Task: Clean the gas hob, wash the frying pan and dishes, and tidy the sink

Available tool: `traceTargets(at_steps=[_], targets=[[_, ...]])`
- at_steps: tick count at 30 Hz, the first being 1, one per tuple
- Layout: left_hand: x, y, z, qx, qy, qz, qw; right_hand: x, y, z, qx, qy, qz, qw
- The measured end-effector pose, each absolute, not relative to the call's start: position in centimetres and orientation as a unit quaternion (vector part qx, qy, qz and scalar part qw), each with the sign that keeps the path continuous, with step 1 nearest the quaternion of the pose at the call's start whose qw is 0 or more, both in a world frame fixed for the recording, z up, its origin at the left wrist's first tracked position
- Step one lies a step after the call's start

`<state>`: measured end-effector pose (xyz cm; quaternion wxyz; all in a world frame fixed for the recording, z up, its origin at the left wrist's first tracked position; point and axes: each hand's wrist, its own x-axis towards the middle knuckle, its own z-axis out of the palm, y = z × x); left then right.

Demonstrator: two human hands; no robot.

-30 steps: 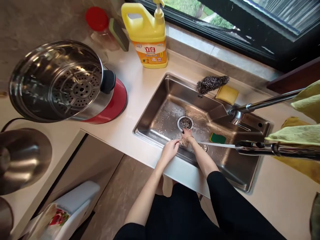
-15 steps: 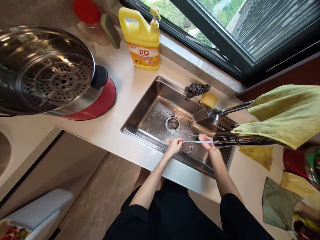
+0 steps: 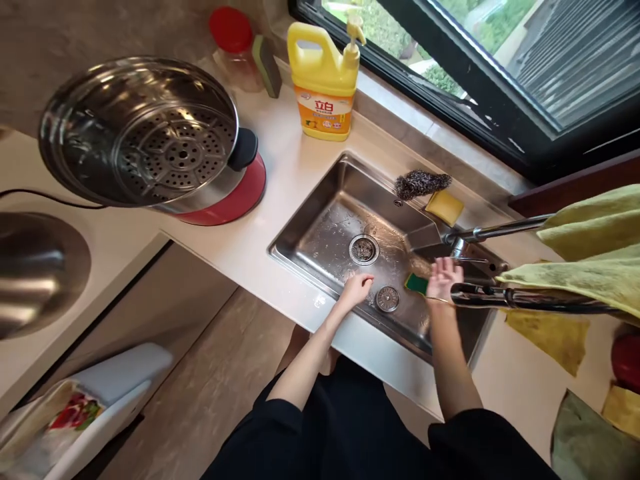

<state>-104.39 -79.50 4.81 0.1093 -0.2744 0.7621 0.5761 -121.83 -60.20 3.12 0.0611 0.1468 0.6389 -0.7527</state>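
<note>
My left hand (image 3: 357,289) hangs over the front part of the steel sink (image 3: 325,230), its fingers curled in, with nothing seen in them. To the right, my right hand (image 3: 444,280) is palm up with the fingers apart, beside the end of the faucet spout (image 3: 480,295) and just below the faucet lever (image 3: 473,260). A green-faced sponge (image 3: 416,284) lies in the sink left of my right hand. Two drains, a round strainer (image 3: 364,250) and a slotted drain cover (image 3: 387,299), show in the wet basin.
Behind the sink sit steel wool (image 3: 421,184) and a yellow sponge (image 3: 444,207). A yellow detergent jug (image 3: 325,87) and a large steamer pot (image 3: 165,150) stand to the left. Yellow cloths (image 3: 590,267) hang over the faucet. An open window (image 3: 480,87) is behind.
The white water stream between the spout and my left hand is gone. My right hand has turned palm up and spread its fingers, and more of the green sponge shows. The view has shifted left.
</note>
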Motion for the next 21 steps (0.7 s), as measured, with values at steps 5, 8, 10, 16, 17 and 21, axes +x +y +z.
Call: traceTargets(at_steps=[5, 8, 10, 16, 17, 21], targets=[[-101.8, -82.1, 4.8, -0.311, 0.756, 0.573, 0.061, -116.6, -72.2, -6.4, -0.169, 0.892, -0.286, 0.306], [-100.4, -83.2, 5.0, -0.335, 0.742, 0.580, 0.040, -116.4, -76.1, -10.3, -0.214, 0.894, -0.192, 0.345], [-99.8, -83.6, 5.1, -0.343, 0.735, 0.584, 0.032, -116.3, -77.2, -12.0, -0.211, 0.901, -0.143, 0.352], [-99.8, -84.0, 5.2, -0.339, 0.735, 0.587, 0.033, -115.3, -77.4, -13.2, -0.212, 0.912, -0.053, 0.346], [-99.9, -84.0, 5.2, -0.340, 0.735, 0.586, 0.035, -115.1, -77.2, -13.1, -0.214, 0.915, -0.047, 0.338], [-100.2, -84.4, 5.2, -0.337, 0.734, 0.589, 0.037, -114.8, -76.0, -12.1, -0.240, 0.931, -0.055, 0.270]])
